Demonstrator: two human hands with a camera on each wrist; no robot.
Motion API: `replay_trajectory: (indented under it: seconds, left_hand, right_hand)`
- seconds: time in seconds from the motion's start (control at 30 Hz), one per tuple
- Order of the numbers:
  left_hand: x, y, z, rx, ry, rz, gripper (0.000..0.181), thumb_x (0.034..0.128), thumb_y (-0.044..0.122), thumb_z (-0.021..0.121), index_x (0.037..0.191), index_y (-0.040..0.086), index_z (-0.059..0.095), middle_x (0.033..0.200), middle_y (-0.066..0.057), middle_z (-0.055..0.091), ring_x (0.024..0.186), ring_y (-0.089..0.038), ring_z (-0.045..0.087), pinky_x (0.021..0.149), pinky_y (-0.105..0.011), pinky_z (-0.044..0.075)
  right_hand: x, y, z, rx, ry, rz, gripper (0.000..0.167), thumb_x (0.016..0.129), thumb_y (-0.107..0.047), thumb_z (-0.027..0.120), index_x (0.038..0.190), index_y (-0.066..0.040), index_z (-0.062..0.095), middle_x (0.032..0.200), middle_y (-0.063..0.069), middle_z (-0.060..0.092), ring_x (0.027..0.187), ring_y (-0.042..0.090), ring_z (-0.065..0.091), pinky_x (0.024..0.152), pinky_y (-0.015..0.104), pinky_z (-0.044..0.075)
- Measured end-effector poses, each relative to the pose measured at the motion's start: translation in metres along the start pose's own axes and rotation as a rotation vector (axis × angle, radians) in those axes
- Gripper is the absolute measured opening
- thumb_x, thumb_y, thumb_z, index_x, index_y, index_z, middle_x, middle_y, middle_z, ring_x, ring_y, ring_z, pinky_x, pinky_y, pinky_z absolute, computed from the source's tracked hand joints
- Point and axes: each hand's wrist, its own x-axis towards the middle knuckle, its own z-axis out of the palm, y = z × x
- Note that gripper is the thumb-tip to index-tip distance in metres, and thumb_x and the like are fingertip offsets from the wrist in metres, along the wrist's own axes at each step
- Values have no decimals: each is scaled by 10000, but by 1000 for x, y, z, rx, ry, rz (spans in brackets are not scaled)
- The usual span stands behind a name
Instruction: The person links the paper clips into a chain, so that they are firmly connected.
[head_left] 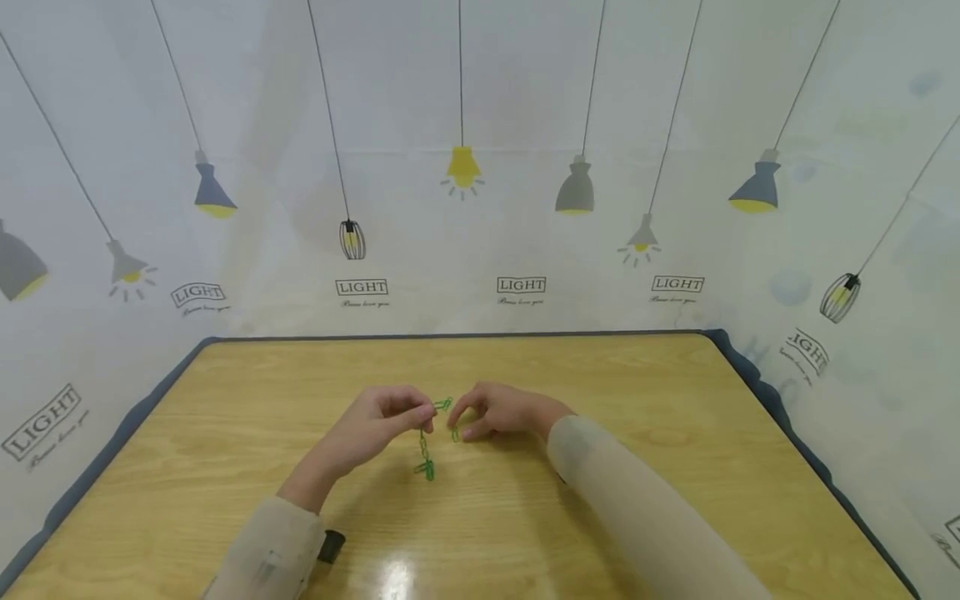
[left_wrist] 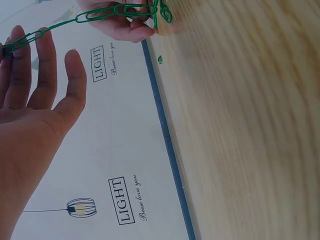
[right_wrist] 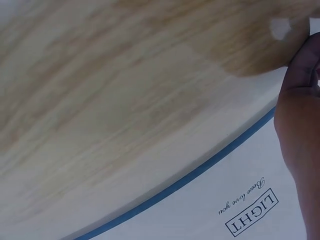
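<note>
My left hand (head_left: 378, 425) pinches a chain of green paper clips (head_left: 423, 448) between thumb and fingertips. The chain hangs towards the table, with a small bunch of clips at its lower end. More green clips (head_left: 444, 404) show just right of the left thumb; I cannot tell whether they are held or lie behind. Close by on the right, my right hand (head_left: 498, 411) has thumb and index finger bent around a green paper clip (head_left: 454, 435), seemingly pinching it. In the left wrist view, the chain (left_wrist: 100, 16) stretches from the left fingertips past the right hand (left_wrist: 122, 27).
A small green piece (left_wrist: 160, 59) lies on the wooden table (head_left: 637, 517). White sheeting (head_left: 420, 83) printed with lamps rises behind the table and on both sides. Blue edging (head_left: 465, 336) borders the tabletop. A dark object (head_left: 332, 546) sits beside the left sleeve.
</note>
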Motion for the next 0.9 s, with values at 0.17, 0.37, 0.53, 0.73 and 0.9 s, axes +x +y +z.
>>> replay_trajectory:
  seconds: [0.17, 0.37, 0.53, 0.73, 0.9]
  left_hand:
    - [0, -1, -1, -14, -12, 9, 253, 1089, 315, 632, 1147, 95, 743, 1050, -72, 765, 1081, -207, 737, 1069, -428, 576]
    - [1, -2, -1, -10, -14, 14, 245, 1091, 307, 628, 1138, 99, 747, 1036, -69, 764, 1057, -195, 741, 1044, -386, 585]
    - [1, -1, -2, -15, -16, 10, 251, 1089, 322, 630, 1145, 106, 746, 1041, -66, 767, 1070, -213, 741, 1053, -416, 585]
    - [3, 1, 0, -39, -27, 6, 246, 1080, 316, 646, 1137, 97, 742, 1054, -95, 765, 1069, -223, 735, 1063, -429, 581]
    - [4, 0, 2, -45, -40, -1, 255, 1077, 323, 651, 1139, 94, 744, 1074, -137, 762, 1071, -224, 734, 1054, -394, 581]
  right_hand:
    - [-1, -3, 3, 36, 30, 40, 219, 940, -217, 834, 1148, -282, 824, 1143, 9, 623, 903, 162, 556, 684, 255, 517]
    - [2, -3, 6, -5, 87, 43, 62, 928, -271, 849, 984, -273, 821, 876, -49, 638, 717, 104, 551, 636, 232, 498]
    - [3, -4, 7, 4, 88, 68, 54, 950, -243, 826, 925, -222, 783, 891, -52, 676, 765, 111, 577, 654, 236, 509]
    - [-7, -7, 5, 19, 55, 54, 70, 986, -186, 779, 943, -149, 738, 948, -32, 694, 875, 126, 591, 751, 252, 509]
    - [-22, -10, 0, 94, 51, 42, 45, 1008, -165, 745, 991, -127, 727, 978, 1, 693, 883, 133, 606, 791, 277, 530]
